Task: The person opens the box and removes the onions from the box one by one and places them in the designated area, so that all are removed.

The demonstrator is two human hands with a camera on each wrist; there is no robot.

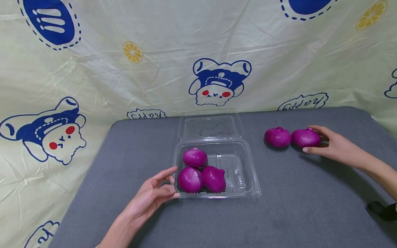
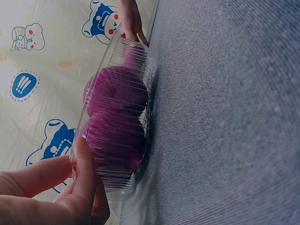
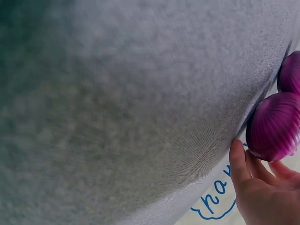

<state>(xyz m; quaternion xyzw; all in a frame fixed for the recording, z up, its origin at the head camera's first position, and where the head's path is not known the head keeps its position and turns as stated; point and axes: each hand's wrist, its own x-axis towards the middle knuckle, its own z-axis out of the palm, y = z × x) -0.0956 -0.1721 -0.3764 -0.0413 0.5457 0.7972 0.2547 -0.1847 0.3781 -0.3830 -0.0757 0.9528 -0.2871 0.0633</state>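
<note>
A clear plastic clamshell container (image 1: 238, 165) lies on the table with its lid folded back. Inside its left half are three purple onions: one at the back (image 1: 194, 157), one at front left (image 1: 190, 179) and one beside it (image 1: 214, 179). My left hand (image 1: 152, 194) pinches the container's left rim, thumb and a finger against the edge in the left wrist view. Two more onions stand side by side at the right, a left one (image 1: 278, 137) and a right one (image 1: 305, 137). Around the right one my right hand (image 1: 336, 146) spreads, thumb and fingers apart at its side.
The hinged lid (image 1: 211, 126) lies flat behind the container. A grey cloth (image 1: 279, 210) covers the table. Behind its back edge hangs a cream printed sheet (image 1: 161, 79). A black item (image 1: 383, 210) shows at the right edge, below the right forearm.
</note>
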